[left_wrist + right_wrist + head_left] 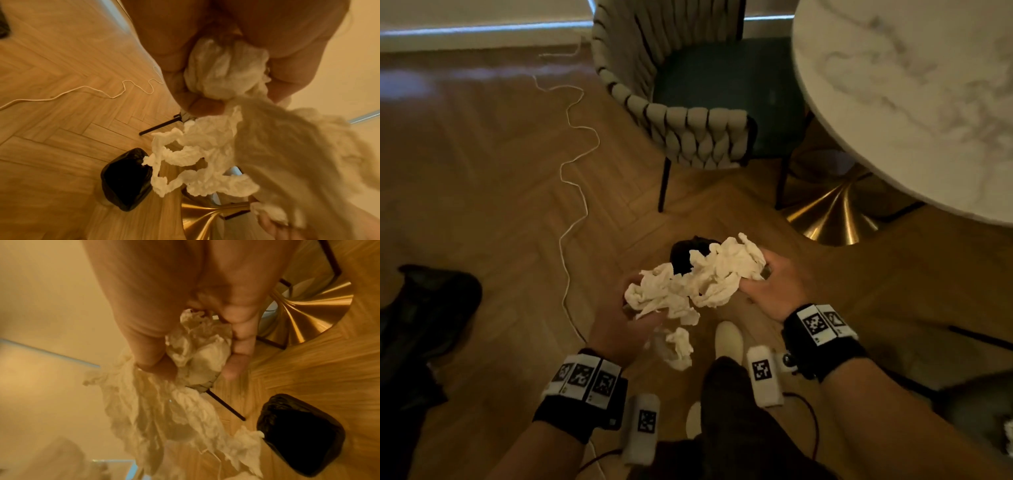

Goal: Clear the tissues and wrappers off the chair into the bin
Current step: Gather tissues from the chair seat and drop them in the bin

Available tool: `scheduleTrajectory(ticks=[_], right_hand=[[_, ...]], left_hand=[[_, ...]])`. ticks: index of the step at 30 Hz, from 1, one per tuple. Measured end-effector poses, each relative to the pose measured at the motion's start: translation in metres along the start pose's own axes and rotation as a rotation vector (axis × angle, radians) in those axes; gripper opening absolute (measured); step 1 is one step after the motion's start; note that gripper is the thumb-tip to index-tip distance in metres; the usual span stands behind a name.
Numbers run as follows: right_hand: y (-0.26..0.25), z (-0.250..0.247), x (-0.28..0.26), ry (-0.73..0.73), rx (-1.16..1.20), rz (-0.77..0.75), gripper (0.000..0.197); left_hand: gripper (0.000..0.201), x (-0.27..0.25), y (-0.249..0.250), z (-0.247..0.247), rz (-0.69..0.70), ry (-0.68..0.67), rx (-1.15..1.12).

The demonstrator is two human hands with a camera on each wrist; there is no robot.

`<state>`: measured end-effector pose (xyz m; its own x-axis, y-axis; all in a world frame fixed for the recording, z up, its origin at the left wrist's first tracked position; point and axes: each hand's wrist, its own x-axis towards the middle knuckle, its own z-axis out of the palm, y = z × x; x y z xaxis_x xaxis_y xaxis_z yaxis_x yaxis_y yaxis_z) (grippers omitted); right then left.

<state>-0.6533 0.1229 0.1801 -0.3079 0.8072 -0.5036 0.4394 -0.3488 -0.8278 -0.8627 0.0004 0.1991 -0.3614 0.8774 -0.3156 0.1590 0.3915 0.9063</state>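
White cord [571, 137] across wooden floor [482, 154]; marble table [911, 85] on gold base [832, 216].

The herringbone wood floor [482, 178] carries everything here. On it stands the chair [688, 102] on thin dark legs, just beside the brass base [832, 212] of the marble table [911, 102]. A black-lined bin [683, 255] sits on the boards nearer the person. A white cord [571, 164] snakes across the floor to the left, and a dark bag [424, 308] lies at the left edge.
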Motion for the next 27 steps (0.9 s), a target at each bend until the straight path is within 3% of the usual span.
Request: scheduleTrajectory(ticks=[4,9,14,16,18,21,24,26,27], right_hand=[[0.046,0.039,0.096,0.005,-0.127,0.071,0.050],[0.156,0.107,0.219,-0.018,-0.334,0.264,0.048],[0.255,0.156,0.307,-0.221,-0.567,0.458,0.094],[0.262,0.161,0.312,-0.238,-0.519,0.445,0.096],[0.258,0.156,0.304,-0.177,-0.427,0.442,0.083],[0.250,0.137,0.277,-0.101,-0.422,0.394,0.045],[0.258,0.111,0.240,-0.058,-0.362,0.439,0.015],[0.265,0.095,0.215,-0.051,-0.353,0.497,0.004],[0.270,0.088,0.204,-0.052,-0.354,0.521,0.009]], left_hand=[[0.046,0.052,-0.022,-0.004,0.025,-0.005,-0.006],[0.047,0.107,-0.114,0.003,0.007,-0.016,-0.057],[0.048,0.145,-0.209,0.011,-0.031,-0.037,-0.052],[0.047,0.152,-0.227,0.013,-0.060,-0.056,-0.054],[0.045,0.158,-0.232,0.016,-0.074,-0.065,-0.045],[0.044,0.170,-0.221,0.021,-0.099,-0.103,-0.036],[0.047,0.188,-0.205,0.029,-0.100,-0.140,-0.005],[0.047,0.200,-0.203,0.037,-0.119,-0.144,0.015],[0.046,0.206,-0.206,0.042,-0.132,-0.145,0.037]])
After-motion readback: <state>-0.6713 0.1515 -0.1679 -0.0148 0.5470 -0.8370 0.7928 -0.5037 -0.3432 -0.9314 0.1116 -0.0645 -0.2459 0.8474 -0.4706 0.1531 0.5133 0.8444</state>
